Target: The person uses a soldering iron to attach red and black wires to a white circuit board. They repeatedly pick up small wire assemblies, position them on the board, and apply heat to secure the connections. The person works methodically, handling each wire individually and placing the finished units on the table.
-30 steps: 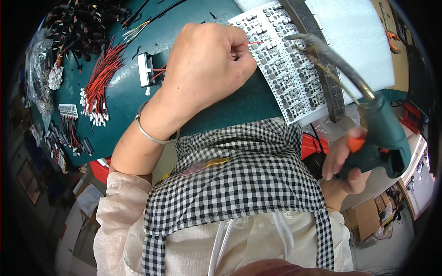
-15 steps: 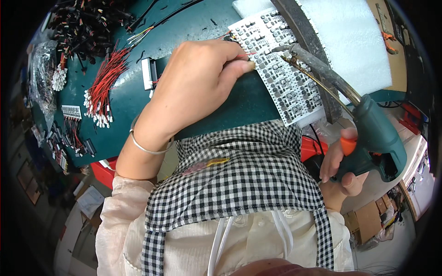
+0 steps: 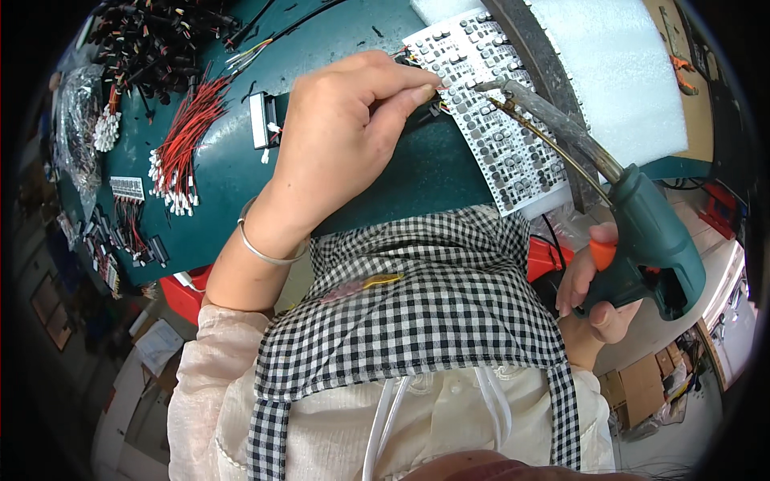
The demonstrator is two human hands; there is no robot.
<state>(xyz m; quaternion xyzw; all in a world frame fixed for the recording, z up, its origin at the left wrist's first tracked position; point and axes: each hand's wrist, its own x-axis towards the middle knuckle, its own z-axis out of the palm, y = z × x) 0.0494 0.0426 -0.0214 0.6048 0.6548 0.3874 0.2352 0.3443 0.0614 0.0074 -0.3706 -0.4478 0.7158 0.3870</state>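
Note:
My left hand (image 3: 341,132) is closed in a pinch at the left edge of a white circuit board (image 3: 513,172). A thin red wire (image 3: 442,87) shows at its fingertips. Small dark components fill the board in dense rows. My right hand (image 3: 589,280) grips a green soldering gun (image 3: 654,232) by its handle, with fingers by the orange trigger (image 3: 602,255). The gun's tip and thin brass feed tube (image 3: 553,144) reach over the board close to the left fingertips; whether the tip touches the board I cannot tell. A dark curved bar (image 3: 553,76) lies across the board.
White foam (image 3: 634,88) lies under and right of the board. On the green table (image 3: 321,40), a bundle of red wires with white connectors (image 3: 188,132), a white-faced module (image 3: 261,120) and a heap of black cables (image 3: 152,48) lie left. Orange-handled pliers (image 3: 683,74) are far right.
My left hand has shifted slightly up along the board's edge, and small dark wire ends below its fingertips now show. The soldering gun has stayed nearly in place over the board.

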